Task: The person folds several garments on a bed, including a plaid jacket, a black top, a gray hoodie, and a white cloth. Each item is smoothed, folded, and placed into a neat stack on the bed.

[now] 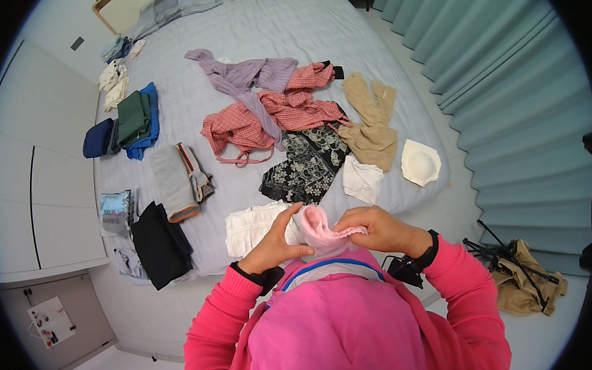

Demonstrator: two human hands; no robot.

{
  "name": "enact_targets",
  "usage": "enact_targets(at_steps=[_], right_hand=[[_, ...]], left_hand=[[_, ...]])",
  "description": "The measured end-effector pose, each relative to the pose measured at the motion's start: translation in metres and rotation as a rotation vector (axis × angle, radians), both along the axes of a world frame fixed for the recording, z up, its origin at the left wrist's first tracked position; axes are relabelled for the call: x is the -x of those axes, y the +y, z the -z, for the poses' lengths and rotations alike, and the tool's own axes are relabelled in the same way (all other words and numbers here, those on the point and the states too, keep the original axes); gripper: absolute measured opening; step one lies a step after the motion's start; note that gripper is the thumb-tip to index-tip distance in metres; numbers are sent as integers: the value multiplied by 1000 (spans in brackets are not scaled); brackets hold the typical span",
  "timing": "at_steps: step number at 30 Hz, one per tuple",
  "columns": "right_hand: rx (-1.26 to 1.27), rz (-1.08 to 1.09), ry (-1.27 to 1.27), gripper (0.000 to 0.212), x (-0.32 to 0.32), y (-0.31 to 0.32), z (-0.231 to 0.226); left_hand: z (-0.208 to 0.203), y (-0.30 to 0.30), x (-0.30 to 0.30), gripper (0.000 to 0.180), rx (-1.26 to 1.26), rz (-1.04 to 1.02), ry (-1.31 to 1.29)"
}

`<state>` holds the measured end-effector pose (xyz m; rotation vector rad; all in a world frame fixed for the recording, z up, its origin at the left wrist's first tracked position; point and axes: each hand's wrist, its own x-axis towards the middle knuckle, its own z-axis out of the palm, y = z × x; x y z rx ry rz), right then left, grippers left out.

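Observation:
A small, soft pink garment (320,236) is bunched in front of my body at the near edge of the bed, its upper rim curled open. My right hand (377,231) pinches the right end of that rim between thumb and fingers. On the other side, my left hand (273,245) is open, thumb and fingers spread wide beside the garment; the thumb tip is at its lower left edge. Behind the left hand lies a folded white garment (240,230), partly covered by the hand. A black floral garment (304,162) and a small white garment (362,180) lie just beyond.
Farther up the bed (271,23) are red checked clothing (293,111), a purple top (272,73), tan clothing (369,132) and a white bra cup (421,163). Folded piles, including black cloth (161,245) and grey cloth (176,179), line the left side. A folding chair (522,277) is at right.

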<state>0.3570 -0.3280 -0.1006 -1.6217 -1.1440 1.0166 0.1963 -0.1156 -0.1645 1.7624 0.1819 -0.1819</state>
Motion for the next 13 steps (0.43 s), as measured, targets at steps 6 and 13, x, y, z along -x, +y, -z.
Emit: enact_targets(at_steps=[6,13], right_hand=[[-169,-112,-264,29,-12,-10,-18],[67,125,-448,36,-26,-29,-57]], left_hand=[[-1,-5,-14,48,361,158,202],[-45,-2,-9,27,105,45,-191]])
